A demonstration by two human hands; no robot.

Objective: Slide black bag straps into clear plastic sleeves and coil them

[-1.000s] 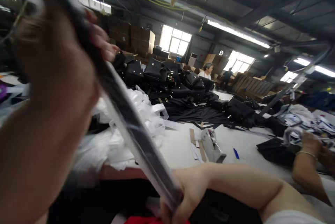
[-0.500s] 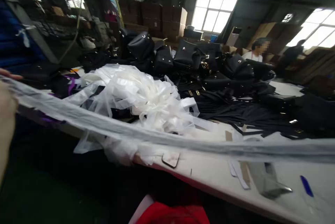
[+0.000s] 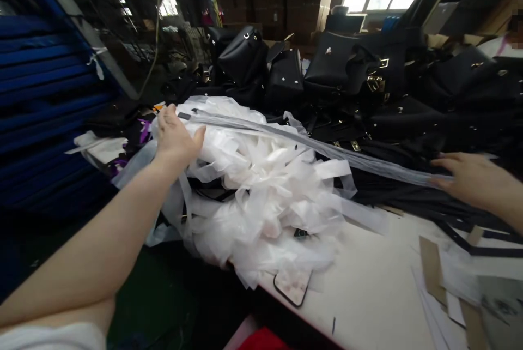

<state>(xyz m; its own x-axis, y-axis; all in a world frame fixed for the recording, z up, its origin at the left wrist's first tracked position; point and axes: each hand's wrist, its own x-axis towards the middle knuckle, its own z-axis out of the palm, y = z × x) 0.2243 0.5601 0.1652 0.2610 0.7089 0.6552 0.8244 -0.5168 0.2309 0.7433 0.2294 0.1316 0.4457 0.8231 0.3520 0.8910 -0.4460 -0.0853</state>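
Observation:
A long dark strap in clear plastic film [image 3: 318, 148] lies stretched over a heap of white translucent plastic strips [image 3: 261, 175]. At the strap's left end, my left hand [image 3: 175, 132] rests on the heap, fingers extended and thumb spread away. My right hand [image 3: 469, 175] is at the other end of the strap, its thumb and forefinger on either side of it; motion blurs the fingers somewhat. Under the lower edge of the heap a phone-like flat object with a dark rim [image 3: 292, 287] partly shows on the white table [image 3: 359, 279].
Black bags with metal fittings [image 3: 330, 64] are piled behind the heap. Brown card strips [image 3: 431, 265] and a grey plastic packet [image 3: 500, 306] lie at right. Blue stacked panels [image 3: 44, 94] stand at left. Cardboard boxes [image 3: 281, 6] and part of a person [image 3: 502, 44] are farther back.
The wrapped strap was held stretched across in front of me; now it lies lower on the white heap. Both hands have come into view, and the view has swung left.

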